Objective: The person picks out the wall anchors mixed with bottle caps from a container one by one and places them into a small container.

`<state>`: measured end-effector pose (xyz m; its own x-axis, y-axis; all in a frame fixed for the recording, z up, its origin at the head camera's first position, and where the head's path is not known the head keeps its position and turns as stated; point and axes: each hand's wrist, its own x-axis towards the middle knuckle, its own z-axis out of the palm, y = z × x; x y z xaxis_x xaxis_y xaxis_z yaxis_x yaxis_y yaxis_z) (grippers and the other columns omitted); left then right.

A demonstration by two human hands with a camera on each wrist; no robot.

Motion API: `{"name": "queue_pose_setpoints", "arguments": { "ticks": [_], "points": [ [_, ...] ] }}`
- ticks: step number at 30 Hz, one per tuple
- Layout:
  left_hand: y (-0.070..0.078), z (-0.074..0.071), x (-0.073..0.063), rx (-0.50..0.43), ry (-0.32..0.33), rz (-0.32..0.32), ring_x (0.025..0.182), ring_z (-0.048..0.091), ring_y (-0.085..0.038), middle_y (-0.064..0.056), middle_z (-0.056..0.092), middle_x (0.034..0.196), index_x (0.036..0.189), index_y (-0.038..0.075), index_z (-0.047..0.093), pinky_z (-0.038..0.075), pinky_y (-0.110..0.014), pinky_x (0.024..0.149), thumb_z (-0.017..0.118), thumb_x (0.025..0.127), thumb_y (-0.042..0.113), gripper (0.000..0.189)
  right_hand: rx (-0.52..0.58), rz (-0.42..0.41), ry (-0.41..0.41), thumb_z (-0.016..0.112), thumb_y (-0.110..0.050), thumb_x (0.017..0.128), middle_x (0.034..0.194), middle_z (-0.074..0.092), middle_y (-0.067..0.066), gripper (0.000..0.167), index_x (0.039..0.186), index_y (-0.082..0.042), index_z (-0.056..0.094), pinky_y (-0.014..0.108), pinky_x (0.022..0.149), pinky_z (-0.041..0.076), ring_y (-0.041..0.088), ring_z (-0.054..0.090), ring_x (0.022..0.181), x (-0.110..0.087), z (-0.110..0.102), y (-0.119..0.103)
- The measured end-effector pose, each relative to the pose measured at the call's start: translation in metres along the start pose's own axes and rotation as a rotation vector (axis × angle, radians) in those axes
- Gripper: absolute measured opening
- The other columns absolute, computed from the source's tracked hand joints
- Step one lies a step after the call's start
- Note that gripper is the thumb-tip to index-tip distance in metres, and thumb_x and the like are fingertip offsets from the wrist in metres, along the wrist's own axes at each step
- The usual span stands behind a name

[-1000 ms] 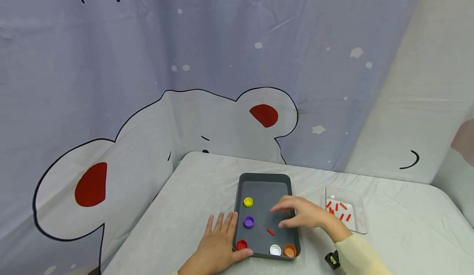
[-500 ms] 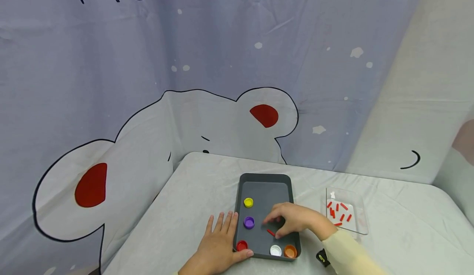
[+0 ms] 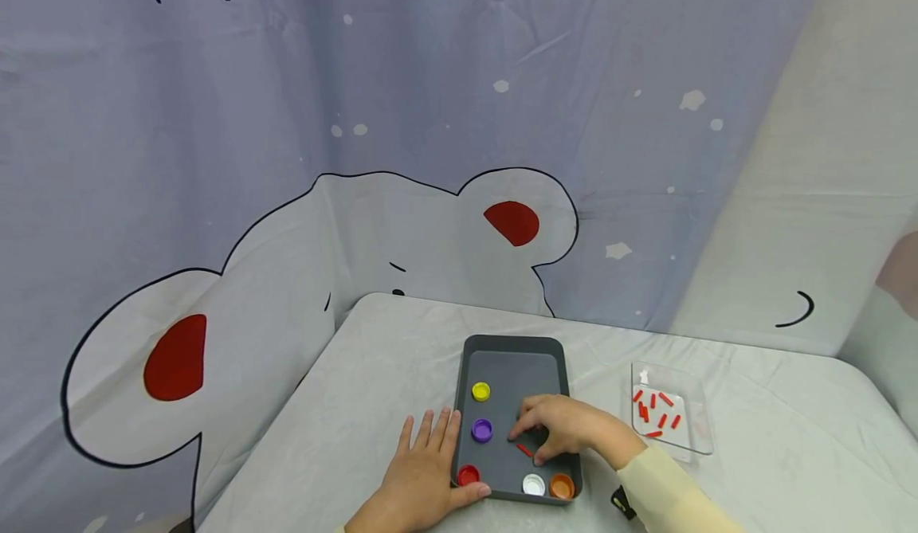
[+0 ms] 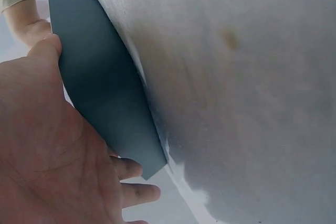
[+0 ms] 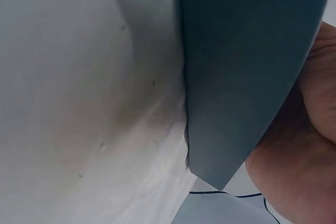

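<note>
My left hand (image 3: 423, 473) lies spread along the left side of a dark grey baking tray (image 3: 512, 370), its thumb over the front-left corner. Inside the tray, a small red stick (image 3: 525, 450) lies between the thumb and index finger of my right hand (image 3: 566, 425). The thumb tip is right at the stick's near end, while the index tip stands a little apart from the far end. Both wrist views show the tray's outer wall (image 4: 100, 72) beside the hands; the right fingertips are hidden behind it.
Yellow (image 3: 481, 392), purple (image 3: 482, 430), red (image 3: 468, 476), white (image 3: 534, 484) and orange (image 3: 562, 486) caps sit in the tray. A clear plastic box (image 3: 694, 405) holding several red sticks (image 3: 662, 421) stands to the right on the white cloth (image 3: 387, 358).
My right hand has come down and nearer over the tray, bringing thumb and index finger around the red stick. The stick and my left hand stay where they were.
</note>
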<state>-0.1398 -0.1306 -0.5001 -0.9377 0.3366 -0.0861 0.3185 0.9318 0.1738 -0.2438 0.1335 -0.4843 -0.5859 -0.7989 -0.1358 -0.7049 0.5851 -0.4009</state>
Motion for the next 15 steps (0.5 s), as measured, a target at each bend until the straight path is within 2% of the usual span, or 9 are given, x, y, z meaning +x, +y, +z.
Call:
{"name": "queue_pose_setpoints", "arguments": {
  "ticks": [7,15],
  "points": [
    [-0.0002,0.0004,0.0007,0.001,-0.006,-0.005,0.152,0.021,-0.041,-0.016,0.026,0.166,0.161,0.005,0.024,0.008,-0.065,0.120,0.043,0.083,0.087,0.114,0.012,-0.032,0.056,0.090,-0.026,0.076,0.098,0.058,-0.019,0.030,0.104,-0.027,0.080,0.027,0.086,0.050,0.003,0.055,0.090,-0.0003,0.0028,0.0021],
    [-0.0009,0.0023,0.0021,-0.001,-0.018,-0.012,0.153,0.020,-0.040,-0.015,0.024,0.167,0.161,0.006,0.022,0.007,-0.065,0.120,0.041,0.083,0.088,0.114,-0.033,-0.086,0.122,0.089,-0.027,0.076,0.094,0.060,-0.016,0.024,0.098,-0.024,0.079,0.025,0.079,0.049,0.001,0.054,0.085,-0.0022,0.0058,0.0021]
  ]
}}
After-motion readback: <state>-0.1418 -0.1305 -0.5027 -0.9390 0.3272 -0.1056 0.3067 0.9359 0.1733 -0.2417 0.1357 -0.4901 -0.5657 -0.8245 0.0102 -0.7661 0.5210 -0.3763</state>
